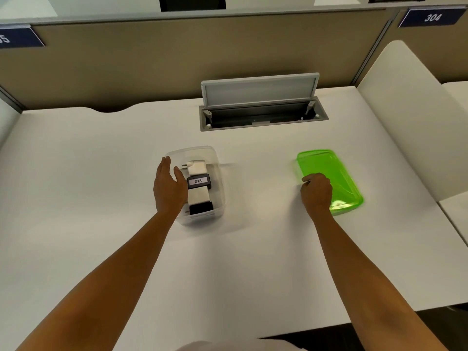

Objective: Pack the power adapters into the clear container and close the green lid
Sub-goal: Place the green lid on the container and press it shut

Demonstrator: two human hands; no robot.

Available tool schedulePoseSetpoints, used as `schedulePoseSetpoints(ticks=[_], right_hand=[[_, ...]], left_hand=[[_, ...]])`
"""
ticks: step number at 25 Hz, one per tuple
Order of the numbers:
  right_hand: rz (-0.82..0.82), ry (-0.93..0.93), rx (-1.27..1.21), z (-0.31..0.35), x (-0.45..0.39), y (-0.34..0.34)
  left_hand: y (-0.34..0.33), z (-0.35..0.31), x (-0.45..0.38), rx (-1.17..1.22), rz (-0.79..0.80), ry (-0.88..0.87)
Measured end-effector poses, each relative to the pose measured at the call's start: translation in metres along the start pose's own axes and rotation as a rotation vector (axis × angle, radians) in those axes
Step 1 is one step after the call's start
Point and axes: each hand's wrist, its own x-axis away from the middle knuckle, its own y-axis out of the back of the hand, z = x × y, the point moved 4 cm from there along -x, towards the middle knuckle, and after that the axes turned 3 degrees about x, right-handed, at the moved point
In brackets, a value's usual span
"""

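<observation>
Desk (253, 249) is plain off-white. Container (219, 173) is see-through, lid (339, 173) is bright translucent green. Adapters inside: one white (197, 167), one black with a white "018" label (198, 181), one black at the near end (201, 207). Partition (152, 67) is tan; sign (431, 17) is navy with white "304".

Your view is bright and evenly lit from overhead, so the white tabletop (101, 173) shows only faint, soft shadows. Just beyond your right hand (316, 192), the green lid (336, 171) smears with motion blur and carries small glints. The wide lens bows straight lines near the edges.
</observation>
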Motion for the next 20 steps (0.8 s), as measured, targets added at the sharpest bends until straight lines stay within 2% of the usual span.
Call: schedulePoseSetpoints(ticks=[4, 8, 13, 15, 16, 18, 20], right_hand=[[-0.040, 0.089, -0.116, 0.046, 0.014, 0.013], [-0.006, 0.203, -0.267, 0.094, 0.019, 0.036], [-0.022, 0.255, -0.649, 0.145, 0.023, 0.063], [-0.022, 0.189, -0.829, 0.154, 0.020, 0.061], [0.010, 0.099, -0.938, 0.155, 0.018, 0.054], [0.133, -0.119, -1.127, 0.156, 0.018, 0.032], [0.263, -0.285, -1.163, 0.156, 0.028, 0.003]], left_hand=[[0.003, 0.002, 0.000, 0.043, -0.012, 0.000], [0.004, 0.006, -0.001, 0.066, -0.019, 0.046], [0.006, 0.010, -0.003, 0.146, -0.032, 0.100], [0.006, 0.010, -0.004, 0.197, -0.033, 0.127], [0.007, 0.009, -0.004, 0.221, -0.032, 0.134], [0.009, 0.009, -0.004, 0.280, -0.021, 0.157], [0.014, 0.012, -0.006, 0.383, -0.001, 0.239]])
